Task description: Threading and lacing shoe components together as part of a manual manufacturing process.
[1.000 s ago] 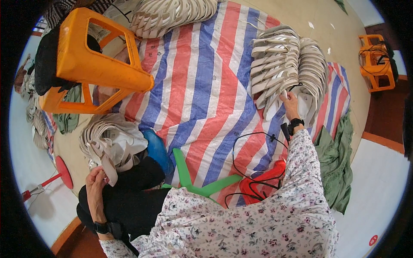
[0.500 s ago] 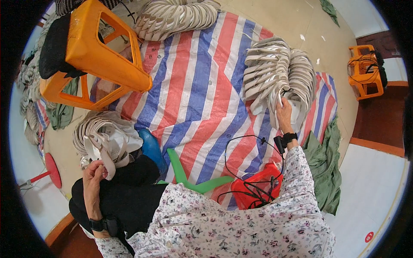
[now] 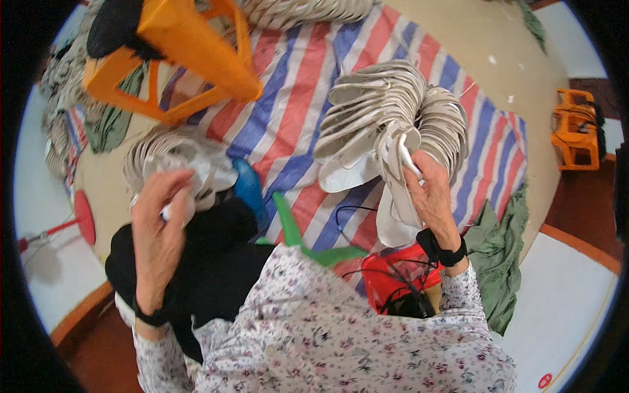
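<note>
Bundle (image 3: 373,118), near right edge of striped sheet (image 3: 295,98): probably light, flexible; best gripped by stacked edges. Right hand (image 3: 429,191) pinches its near end; left hand (image 3: 157,226) curled, contents unclear.

Honestly couldn't read any words, numbers or brand names here. Closest thing to a sign was a little round red sticker (image 3: 545,380) way over on the near right, stuck on the white panel (image 3: 557,314), just left of a thin yellowish line (image 3: 585,335) on that same panel. It had some pale marking in the middle of the red, but that was too small and blurry to make out, and I couldn't tell if it was a letter, a number or just a symbol.
</note>
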A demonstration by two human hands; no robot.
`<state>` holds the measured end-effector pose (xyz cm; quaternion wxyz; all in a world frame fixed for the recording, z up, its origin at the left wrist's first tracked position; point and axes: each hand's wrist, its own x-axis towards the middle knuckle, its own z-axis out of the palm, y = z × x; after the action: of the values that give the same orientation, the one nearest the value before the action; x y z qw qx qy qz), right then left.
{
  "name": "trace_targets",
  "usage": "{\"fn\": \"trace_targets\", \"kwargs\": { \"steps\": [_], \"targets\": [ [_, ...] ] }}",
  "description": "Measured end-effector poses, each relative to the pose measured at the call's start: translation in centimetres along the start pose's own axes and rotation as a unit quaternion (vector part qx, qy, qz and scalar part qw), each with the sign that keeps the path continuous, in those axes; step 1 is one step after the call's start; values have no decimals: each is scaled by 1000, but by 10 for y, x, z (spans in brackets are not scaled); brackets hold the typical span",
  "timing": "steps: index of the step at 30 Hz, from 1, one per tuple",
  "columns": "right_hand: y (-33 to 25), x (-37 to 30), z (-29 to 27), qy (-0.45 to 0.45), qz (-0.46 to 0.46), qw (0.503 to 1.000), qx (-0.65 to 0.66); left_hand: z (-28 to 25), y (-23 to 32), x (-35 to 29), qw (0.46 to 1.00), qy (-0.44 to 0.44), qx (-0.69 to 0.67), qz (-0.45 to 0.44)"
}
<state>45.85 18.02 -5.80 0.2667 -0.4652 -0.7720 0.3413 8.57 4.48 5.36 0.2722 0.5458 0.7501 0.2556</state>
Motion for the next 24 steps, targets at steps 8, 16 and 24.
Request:
{"fn": "trace_targets", "kwargs": {
  "steps": [8, 16, 24],
  "targets": [
    [-36, -29, 86, -74, -63, 989, 115, 129, 33, 32, 975, -147, -69, 154],
    [14, -36, 93, -118, 253, 777, 564, 180, -4, 46, 971, -196, -139, 19],
    [17, -28, 103, -86, 319, 681, 654, 181, -21, 64, 960, -243, -136, 37]
  ]
}}
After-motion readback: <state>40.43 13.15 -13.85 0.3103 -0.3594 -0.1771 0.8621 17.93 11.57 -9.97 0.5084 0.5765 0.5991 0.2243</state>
